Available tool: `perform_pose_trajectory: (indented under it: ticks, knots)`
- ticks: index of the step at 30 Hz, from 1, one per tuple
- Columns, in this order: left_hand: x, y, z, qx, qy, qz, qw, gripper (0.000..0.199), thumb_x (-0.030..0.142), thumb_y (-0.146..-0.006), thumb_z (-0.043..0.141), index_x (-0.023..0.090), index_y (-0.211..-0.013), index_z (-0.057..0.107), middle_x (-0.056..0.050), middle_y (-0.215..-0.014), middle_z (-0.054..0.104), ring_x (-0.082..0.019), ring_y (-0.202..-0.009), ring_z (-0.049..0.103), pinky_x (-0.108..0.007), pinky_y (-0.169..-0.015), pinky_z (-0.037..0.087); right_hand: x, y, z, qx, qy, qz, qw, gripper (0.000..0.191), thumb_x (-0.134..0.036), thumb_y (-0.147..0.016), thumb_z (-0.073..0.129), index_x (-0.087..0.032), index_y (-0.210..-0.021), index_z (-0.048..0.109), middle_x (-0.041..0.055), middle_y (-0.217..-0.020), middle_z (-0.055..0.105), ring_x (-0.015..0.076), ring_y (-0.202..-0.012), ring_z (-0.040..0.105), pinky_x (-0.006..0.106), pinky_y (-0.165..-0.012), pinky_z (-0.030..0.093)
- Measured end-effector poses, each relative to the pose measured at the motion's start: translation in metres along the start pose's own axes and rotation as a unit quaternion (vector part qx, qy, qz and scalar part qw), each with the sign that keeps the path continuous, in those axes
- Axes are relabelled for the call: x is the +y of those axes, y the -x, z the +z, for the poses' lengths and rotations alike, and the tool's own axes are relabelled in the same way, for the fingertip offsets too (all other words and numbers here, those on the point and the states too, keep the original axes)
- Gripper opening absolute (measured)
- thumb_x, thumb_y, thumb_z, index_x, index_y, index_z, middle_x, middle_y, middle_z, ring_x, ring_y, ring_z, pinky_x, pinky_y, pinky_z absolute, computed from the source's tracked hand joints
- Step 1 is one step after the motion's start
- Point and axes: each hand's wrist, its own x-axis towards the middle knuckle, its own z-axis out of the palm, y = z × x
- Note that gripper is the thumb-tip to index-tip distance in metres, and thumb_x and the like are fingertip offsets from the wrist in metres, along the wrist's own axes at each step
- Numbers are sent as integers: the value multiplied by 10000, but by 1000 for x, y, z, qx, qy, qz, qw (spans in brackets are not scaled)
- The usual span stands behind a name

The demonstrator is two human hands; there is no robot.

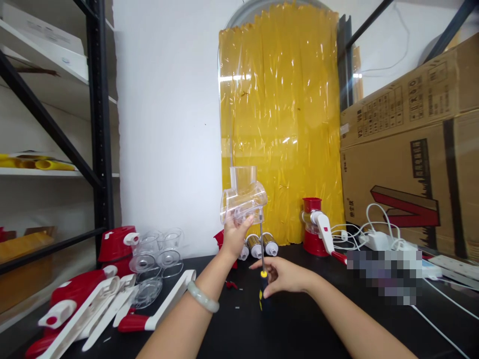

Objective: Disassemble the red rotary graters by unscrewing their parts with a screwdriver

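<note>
Red parts [118, 244]: far left, beside clear plastic pieces [171, 239].
Left hand [235, 239]: gripping the clear housing [243, 197] from below, raised over the black table [232, 339].
Screwdriver [262, 249]: nearly upright, tip up at the housing's underside; apparently a screw-turning step.
Right hand [282, 276]: fingers and thumb closed round its handle [265, 304]; the next turn seems to need shaft aligned, housing steady.
Red-and-white unit [313, 243]: farther right, standing.

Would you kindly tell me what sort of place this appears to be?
Probably a small assembly workshop: a screwdriver in the right hand, several similar white crank handles on the black table, and a black-framed shelving rack.
</note>
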Motion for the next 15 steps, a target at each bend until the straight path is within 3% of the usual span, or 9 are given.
perform_pose_trajectory:
  ticks: [3,6,8,11,15]
  knots:
    - [0,0,0,1,5,1,1000,425,297,-661,748,217,-1013,525,-55,-1074,679,-217,-1041,637,-396,-991,434,2,0,-2,42,56,-2,998,943,-349,-470,902,-209,-1318,514,52,-1073,577,209,-1000,573,332,-853,485]
    - [1,0,0,5,13,-1,1000,415,284,-661,752,219,-1005,530,-53,-1079,674,-219,-1057,631,-394,-1000,427,-1,4,-6,-10,22,-21,999,940,-325,-532,877,-254,-1369,454,78,-1222,562,220,-1142,532,344,-923,466]
    - [0,-1,0,6,19,-2,1000,413,275,-653,761,218,-994,534,-51,-1071,673,-220,-1058,629,-392,-1005,422,-2,5,-7,-43,-20,-28,998,829,-331,-608,836,-229,-1349,477,70,-1112,632,194,-1025,606,346,-893,482]
    - [-2,-2,-2,5,28,-7,1000,415,278,-650,771,218,-981,529,-46,-1050,670,-215,-1050,628,-387,-1002,425,-2,3,-5,-44,-35,-25,998,588,-325,-641,811,-172,-1175,617,38,-925,668,149,-815,644,315,-810,503]
    - [-4,-6,-4,19,75,-29,997,444,298,-660,770,242,-1007,499,-22,-1050,651,-192,-1004,636,-374,-938,465,-1,2,0,-35,-34,-37,998,420,-301,-647,805,-160,-1013,654,38,-924,671,143,-826,641,292,-790,498]
